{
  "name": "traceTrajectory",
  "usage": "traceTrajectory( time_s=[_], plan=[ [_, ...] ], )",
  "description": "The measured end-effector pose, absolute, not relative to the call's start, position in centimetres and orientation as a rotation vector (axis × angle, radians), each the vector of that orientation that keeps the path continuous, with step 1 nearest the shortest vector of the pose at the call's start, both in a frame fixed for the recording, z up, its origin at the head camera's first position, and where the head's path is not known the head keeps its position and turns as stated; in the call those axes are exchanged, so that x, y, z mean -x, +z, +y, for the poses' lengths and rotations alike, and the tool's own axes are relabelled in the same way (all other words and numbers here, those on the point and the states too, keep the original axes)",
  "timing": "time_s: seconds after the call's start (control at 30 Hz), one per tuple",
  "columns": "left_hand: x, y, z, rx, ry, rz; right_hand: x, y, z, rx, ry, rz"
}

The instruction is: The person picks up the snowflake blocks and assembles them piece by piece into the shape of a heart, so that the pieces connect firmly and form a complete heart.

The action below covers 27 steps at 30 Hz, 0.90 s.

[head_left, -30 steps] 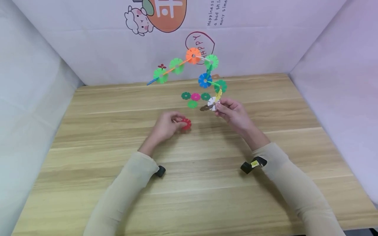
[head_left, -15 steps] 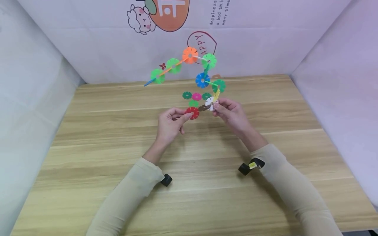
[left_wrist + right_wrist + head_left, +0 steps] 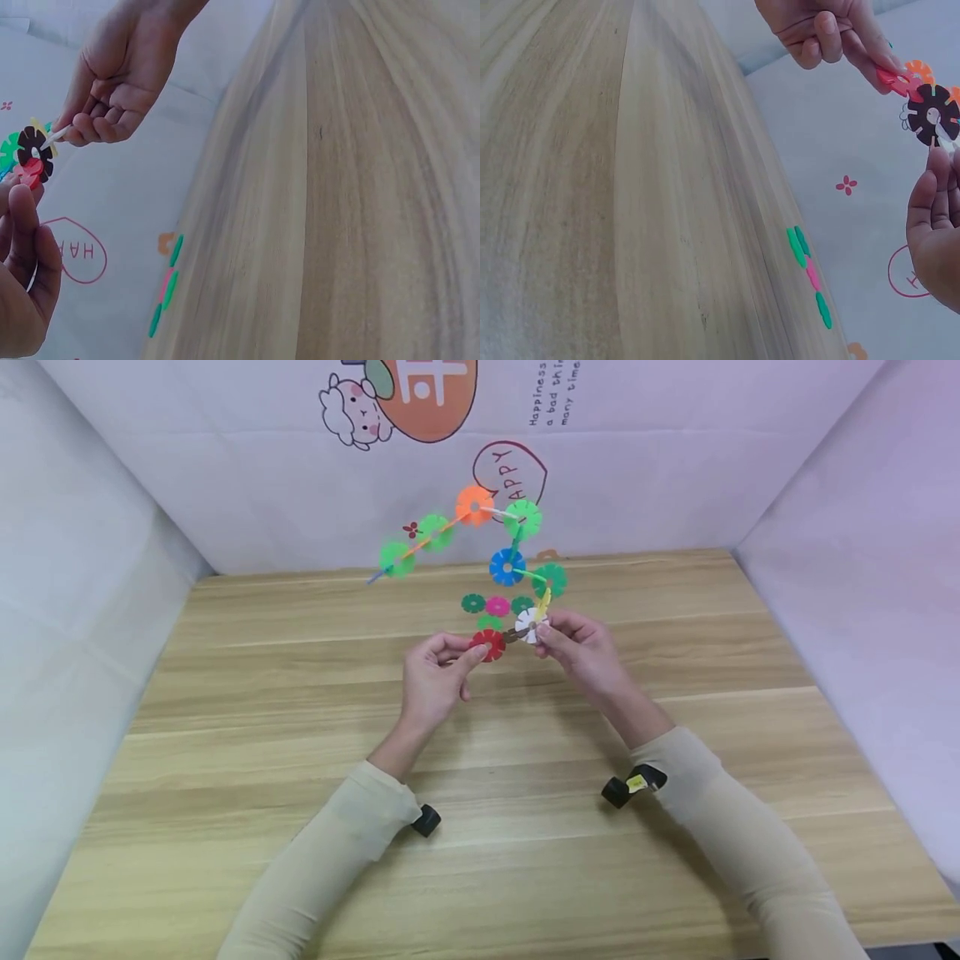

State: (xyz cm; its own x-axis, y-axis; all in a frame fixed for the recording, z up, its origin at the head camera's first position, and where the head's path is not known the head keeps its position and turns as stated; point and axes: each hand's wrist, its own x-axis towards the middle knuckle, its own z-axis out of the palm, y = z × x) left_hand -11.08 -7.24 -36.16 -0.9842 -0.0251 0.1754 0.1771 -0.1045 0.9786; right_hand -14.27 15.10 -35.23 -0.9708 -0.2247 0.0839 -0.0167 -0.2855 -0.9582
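Note:
My left hand pinches a red slotted snowflake disc between thumb and fingers. The red disc meets the edge of a dark brown disc, best seen in the wrist views. My right hand pinches a white disc, which the brown one joins on its left. From the white disc a chain rises through a yellow disc, a green disc and a blue disc. It bends over at an orange disc and runs left to a light green disc.
Beyond the hands several loose discs lie on the wooden table, among them a pink disc and a light green disc. A printed white cloth stands behind the table.
My left hand has brought the red disc up and to the right, against the brown disc. The chain in my right hand has shifted slightly left.

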Motion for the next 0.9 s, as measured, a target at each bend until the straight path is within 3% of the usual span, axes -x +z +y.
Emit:
traceTrajectory(
  time_s=[0.9],
  plan=[
    [11.37,-36.12,-7.40,0.032,-2.358,-2.030,13.90,-34.58,14.41,0.303,-2.206,2.201]
  ],
)
